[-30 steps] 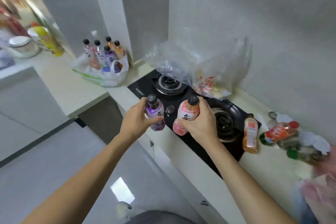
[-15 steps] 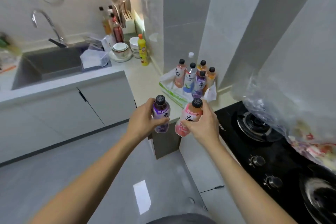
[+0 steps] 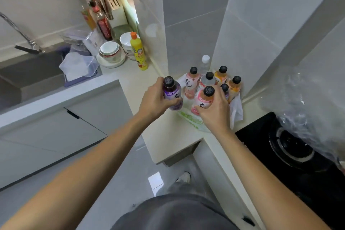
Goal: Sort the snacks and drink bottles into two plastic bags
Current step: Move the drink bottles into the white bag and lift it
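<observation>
left hand [image 3: 155,100] wrapped round a purple bottle [image 3: 172,93], gripped at the body, cap up. right hand [image 3: 214,109] closed round a pink bottle [image 3: 202,101] the same way. both held upright, just over the near edge of the white bag [image 3: 236,110] in the counter corner. bag already crowded with standing bottles [image 3: 209,80], caps close together, walls slumped low on the counter [image 3: 168,132] and open.

judged as the drop-in step for two more drinks, with little free room left inside. main risk: pushed down into the cluster, either bottle could knock a neighbour over, and one falling could take others with it, since the limp bag walls gave no support. second risk: set on the folded bag lip instead of inside, the pink one could tip toward the counter edge or the stove [image 3: 291,151] just beside it. both hands busy, so none free to hold the bag mouth open or steady the rest. clear bag [image 3: 308,102] over the stove looked like the snack one; a mix-up there seemed unlikely from this spot.
</observation>
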`<state>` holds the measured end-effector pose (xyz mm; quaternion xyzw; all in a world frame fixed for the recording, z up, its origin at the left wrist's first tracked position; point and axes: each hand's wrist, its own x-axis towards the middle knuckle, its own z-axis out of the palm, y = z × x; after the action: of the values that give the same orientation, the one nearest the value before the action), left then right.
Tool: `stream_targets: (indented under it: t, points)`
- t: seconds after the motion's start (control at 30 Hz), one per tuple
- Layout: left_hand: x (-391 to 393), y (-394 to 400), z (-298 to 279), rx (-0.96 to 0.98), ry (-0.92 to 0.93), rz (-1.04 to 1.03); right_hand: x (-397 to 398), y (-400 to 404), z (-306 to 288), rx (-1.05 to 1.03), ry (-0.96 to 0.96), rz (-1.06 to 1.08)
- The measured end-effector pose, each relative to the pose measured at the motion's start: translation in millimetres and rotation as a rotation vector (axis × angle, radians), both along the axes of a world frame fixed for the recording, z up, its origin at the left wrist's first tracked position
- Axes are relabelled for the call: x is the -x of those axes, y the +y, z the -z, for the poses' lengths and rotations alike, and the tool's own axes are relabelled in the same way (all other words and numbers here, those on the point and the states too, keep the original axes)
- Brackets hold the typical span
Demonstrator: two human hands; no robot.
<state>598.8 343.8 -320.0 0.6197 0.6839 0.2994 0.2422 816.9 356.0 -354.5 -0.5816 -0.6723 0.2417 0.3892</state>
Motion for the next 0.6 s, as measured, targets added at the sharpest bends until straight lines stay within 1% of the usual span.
stream_targets:
  t: [0.13, 0.23, 0.3, 0.43, 0.6]
  points:
    - [-1, 50, 19, 0.058, -0.010, 0.049, 8, 27, 24, 0.027, 0.008, 0.023]
    - [-2, 77, 39, 0.115, -0.021, 0.069, 16, 40, 43, 0.077, -0.037, 0.039]
    - [-3, 88, 53, 0.148, -0.027, 0.091, 22, 47, 53, 0.108, -0.071, 0.054]
    - [1, 107, 78, 0.224, -0.016, 0.149, 35, 55, 64, 0.136, -0.078, 0.102]
    - [11, 126, 92, 0.246, 0.009, 0.233, 55, 64, 68, 0.176, -0.098, 0.186]
